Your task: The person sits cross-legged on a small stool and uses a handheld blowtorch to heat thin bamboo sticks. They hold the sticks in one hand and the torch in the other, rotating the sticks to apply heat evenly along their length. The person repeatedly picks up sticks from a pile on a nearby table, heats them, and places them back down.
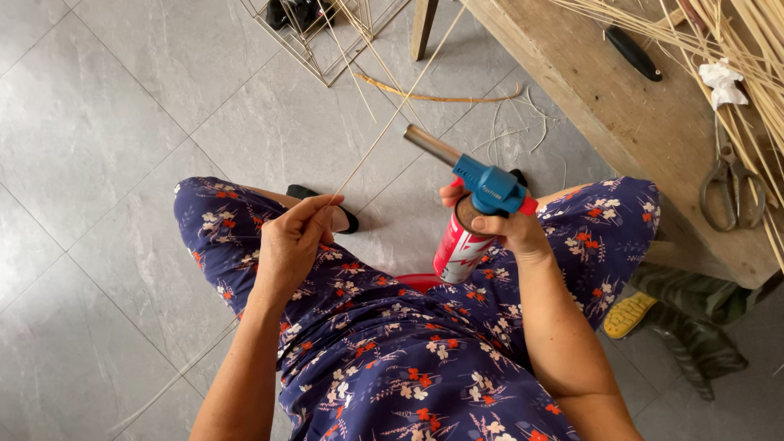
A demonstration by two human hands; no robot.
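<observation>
Above my lap, my left hand (290,241) pinches the near end of a thin bamboo strip (392,118) between thumb and fingers (314,208), closed tight on it. That strip runs up and away over the grey tiled floor (98,122) toward a wire-like frame (327,41) at the top of the view. My right hand (502,233) is wrapped around a gas torch (482,196), fingers closed on the top of its red canister, just under the blue head. Its metal nozzle points up and to the left, toward the strip but apart from it. I see no flame at the nozzle, and the strip looks straight and unmarked where the two come nearest, so I judge the heating has not begun; strip and nozzle have yet to be brought together.

To my right, a wooden surface (621,122) carries a bundle of long pale strips (735,49), a pair of scissors (731,192), a dark-handled tool (633,53) and a crumpled white scrap (723,82). Loose shavings and one curved strip lie on the floor beneath its edge. A yellow-soled boot (629,314) sits beside my right knee.
</observation>
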